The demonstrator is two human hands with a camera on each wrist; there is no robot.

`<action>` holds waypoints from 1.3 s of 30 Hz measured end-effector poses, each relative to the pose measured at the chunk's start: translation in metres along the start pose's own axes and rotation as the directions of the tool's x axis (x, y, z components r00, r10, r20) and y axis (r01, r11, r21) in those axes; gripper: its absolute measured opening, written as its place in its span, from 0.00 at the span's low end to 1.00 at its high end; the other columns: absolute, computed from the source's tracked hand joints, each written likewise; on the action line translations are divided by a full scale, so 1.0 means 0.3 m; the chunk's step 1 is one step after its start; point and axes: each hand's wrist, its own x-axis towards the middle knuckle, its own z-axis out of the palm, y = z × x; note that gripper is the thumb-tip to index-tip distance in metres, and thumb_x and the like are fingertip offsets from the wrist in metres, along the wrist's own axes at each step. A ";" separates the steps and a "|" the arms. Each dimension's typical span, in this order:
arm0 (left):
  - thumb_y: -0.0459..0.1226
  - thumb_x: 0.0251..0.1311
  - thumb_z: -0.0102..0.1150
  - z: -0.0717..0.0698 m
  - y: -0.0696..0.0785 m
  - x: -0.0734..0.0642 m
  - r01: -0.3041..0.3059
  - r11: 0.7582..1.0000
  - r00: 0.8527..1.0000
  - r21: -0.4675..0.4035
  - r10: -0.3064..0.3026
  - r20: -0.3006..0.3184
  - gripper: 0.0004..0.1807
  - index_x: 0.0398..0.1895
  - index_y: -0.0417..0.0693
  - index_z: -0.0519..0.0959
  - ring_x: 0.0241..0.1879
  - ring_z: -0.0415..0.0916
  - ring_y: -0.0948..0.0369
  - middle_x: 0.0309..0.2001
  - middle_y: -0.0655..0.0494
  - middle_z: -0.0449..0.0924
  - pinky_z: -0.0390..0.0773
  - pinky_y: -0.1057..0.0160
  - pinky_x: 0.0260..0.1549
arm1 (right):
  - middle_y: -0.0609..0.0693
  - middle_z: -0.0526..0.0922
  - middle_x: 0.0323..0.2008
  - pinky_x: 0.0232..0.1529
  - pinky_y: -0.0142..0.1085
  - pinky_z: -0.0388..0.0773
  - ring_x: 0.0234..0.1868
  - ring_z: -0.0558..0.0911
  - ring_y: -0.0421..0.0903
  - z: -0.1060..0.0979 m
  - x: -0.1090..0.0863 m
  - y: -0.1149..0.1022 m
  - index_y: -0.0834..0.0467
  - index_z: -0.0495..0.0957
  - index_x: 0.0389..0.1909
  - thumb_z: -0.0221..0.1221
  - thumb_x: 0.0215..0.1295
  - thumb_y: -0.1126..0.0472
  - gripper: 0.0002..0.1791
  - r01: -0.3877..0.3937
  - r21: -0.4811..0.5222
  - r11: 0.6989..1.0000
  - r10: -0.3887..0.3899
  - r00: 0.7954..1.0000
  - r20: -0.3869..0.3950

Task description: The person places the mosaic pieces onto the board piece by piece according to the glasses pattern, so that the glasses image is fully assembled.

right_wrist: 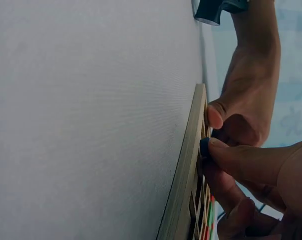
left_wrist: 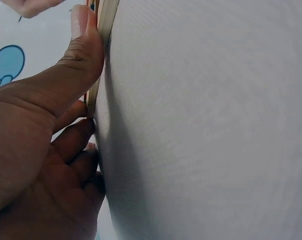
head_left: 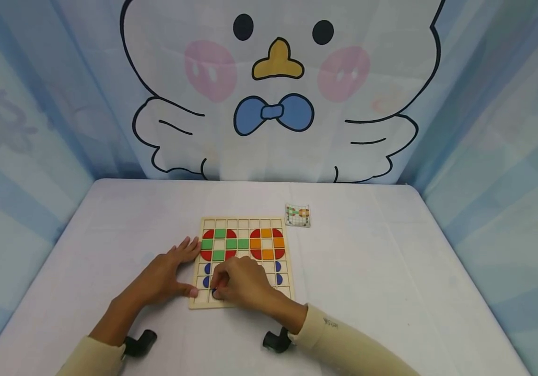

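A wooden grid board [head_left: 195,302] lies on the table, with red, green and orange pieces in its upper rows. Blue half-round pieces [head_left: 279,279] sit in cells toward its left and right sides. My right hand [head_left: 245,282] is over the lower part of the board, pinching a small blue piece [right_wrist: 205,147] between thumb and finger at a lower-left cell; it hides some cells beneath. My left hand [head_left: 167,274] rests at the board's left edge, fingers spread and fairly straight, the thumb [left_wrist: 83,35] against the edge in the left wrist view.
A small pattern card [head_left: 297,215] lies beyond the board's upper right corner, showing a coloured grid design. The white-covered table [head_left: 367,261] meets a printed curtain [head_left: 278,151] at its far edge. Black wrist devices [head_left: 140,343] show at both sleeves.
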 end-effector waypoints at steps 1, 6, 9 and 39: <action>0.52 0.46 0.84 0.000 -0.001 0.000 -0.001 1.000 1.000 -0.001 0.001 0.001 0.62 0.83 0.45 0.60 0.85 0.47 0.38 0.84 0.43 0.54 0.54 0.31 0.80 | 0.35 0.80 0.20 0.26 0.26 0.71 0.25 0.75 0.32 0.005 0.003 -0.001 0.47 0.89 0.28 0.78 0.59 0.60 0.07 0.001 -0.001 1.000 -0.001 1.000 0.001; 0.52 0.46 0.84 -0.001 -0.002 -0.002 0.000 1.000 1.000 -0.004 0.000 0.001 0.62 0.83 0.45 0.60 0.85 0.46 0.38 0.84 0.43 0.53 0.53 0.32 0.80 | 0.35 0.81 0.20 0.25 0.26 0.70 0.25 0.74 0.31 0.010 0.005 -0.012 0.48 0.90 0.28 0.79 0.59 0.59 0.06 0.023 -0.011 1.000 -0.023 1.000 0.008; 0.51 0.45 0.84 -0.003 -0.001 -0.003 -0.006 1.000 1.000 -0.004 0.006 -0.004 0.63 0.83 0.45 0.60 0.85 0.47 0.37 0.84 0.42 0.54 0.53 0.32 0.80 | 0.34 0.81 0.19 0.25 0.26 0.70 0.25 0.74 0.29 0.013 0.006 -0.019 0.47 0.90 0.27 0.79 0.58 0.59 0.06 0.030 -0.023 0.999 -0.030 1.000 0.006; 0.53 0.65 0.70 -0.043 -0.033 -0.032 0.054 0.993 0.993 0.101 -0.043 -0.107 0.54 0.87 0.48 0.52 0.85 0.41 0.35 0.86 0.38 0.47 0.53 0.28 0.78 | 0.46 0.88 0.60 0.50 0.39 0.82 0.56 0.79 0.47 -0.139 -0.124 0.094 0.49 0.80 0.69 0.69 0.70 0.43 0.30 -0.052 -0.199 0.979 0.007 0.976 -0.219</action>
